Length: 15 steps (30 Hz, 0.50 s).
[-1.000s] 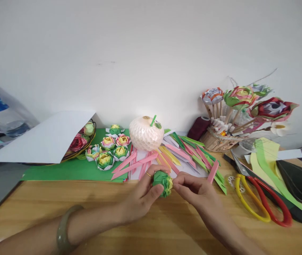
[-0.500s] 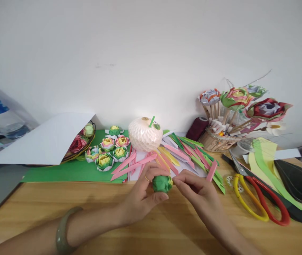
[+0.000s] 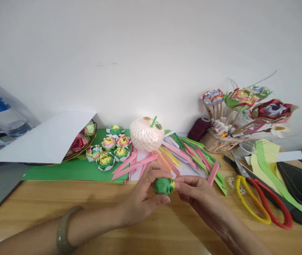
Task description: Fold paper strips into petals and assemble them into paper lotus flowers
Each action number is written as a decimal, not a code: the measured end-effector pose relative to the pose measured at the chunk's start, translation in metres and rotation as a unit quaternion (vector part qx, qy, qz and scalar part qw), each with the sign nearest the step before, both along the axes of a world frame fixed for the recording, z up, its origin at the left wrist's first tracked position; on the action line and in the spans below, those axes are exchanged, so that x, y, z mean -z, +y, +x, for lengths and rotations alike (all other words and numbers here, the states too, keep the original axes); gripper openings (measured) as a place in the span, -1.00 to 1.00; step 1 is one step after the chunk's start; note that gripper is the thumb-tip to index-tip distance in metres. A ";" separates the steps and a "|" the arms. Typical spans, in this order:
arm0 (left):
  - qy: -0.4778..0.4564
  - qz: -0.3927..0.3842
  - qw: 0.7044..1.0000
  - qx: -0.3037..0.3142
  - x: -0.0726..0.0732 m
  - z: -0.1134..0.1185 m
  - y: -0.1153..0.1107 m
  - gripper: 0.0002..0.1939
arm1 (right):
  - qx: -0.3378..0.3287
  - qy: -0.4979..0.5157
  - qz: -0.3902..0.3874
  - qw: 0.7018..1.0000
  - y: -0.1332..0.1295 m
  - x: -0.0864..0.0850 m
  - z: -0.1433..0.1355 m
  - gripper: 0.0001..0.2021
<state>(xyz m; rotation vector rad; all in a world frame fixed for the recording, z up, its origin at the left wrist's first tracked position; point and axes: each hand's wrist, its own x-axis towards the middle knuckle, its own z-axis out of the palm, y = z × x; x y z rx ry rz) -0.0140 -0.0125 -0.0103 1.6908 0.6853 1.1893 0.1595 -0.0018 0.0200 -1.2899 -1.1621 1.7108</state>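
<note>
I view the work through the head camera. The paper flower [image 3: 163, 186] is located between both hands, raised above the front part of the wood-grain table [image 3: 100, 212]. Its body is rounded, with overlapping green petals and a yellow rim facing right.

Left hand [image 3: 137, 203]: the fingers are curled over the top and the thumb lies beneath, parted by the width of the flower and holding it. A thin gold-coloured ring [image 3: 148, 180] is on one finger; a smooth, grey-green bangle [image 3: 62, 233] encircles the forearm.

Right hand [image 3: 204, 194]: thumb and index fingertips are drawn together at the yellow rim. I cannot tell whether a petal is pinched between them.

Surrounding items: six layered paper blossoms [image 3: 105, 161] sit on a flat green sheet [image 3: 55, 172]. A glossy white, dimpled, rounded ornament [image 3: 145, 136] with a green stem stands behind folded paper strips [image 3: 137, 166] in pink, green, yellow and white. The scissors [image 3: 283, 210] at right have one yellow and one red handle loop. A maroon thread spool [image 3: 200, 128] leans beside the wood-textured container [image 3: 217, 141].

Labels: the clear plastic bottle [image 3: 4, 120] carries a blue label with a white panel; its print is too small to read.
</note>
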 end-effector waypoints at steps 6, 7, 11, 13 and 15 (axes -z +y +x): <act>0.017 0.009 1.000 0.012 -0.002 -0.001 -0.001 -0.70 | 0.002 -0.003 0.002 1.000 0.001 -0.003 -0.001 -0.69; 0.017 0.008 1.000 0.013 -0.001 -0.001 -0.001 -0.70 | -0.004 -0.008 0.008 1.000 0.001 -0.004 -0.001 -0.70; 0.001 -0.006 1.000 0.017 -0.001 0.000 -0.001 -0.69 | -0.014 -0.037 0.064 0.997 -0.002 -0.009 -0.003 -0.72; -0.024 -0.033 0.999 0.021 0.000 0.001 -0.001 -0.69 | -0.013 -0.063 0.111 0.992 -0.005 -0.010 -0.003 -0.74; -0.063 -0.100 0.992 0.034 -0.001 0.001 0.000 -0.69 | -0.013 -0.100 0.177 0.979 -0.007 -0.011 -0.002 -0.74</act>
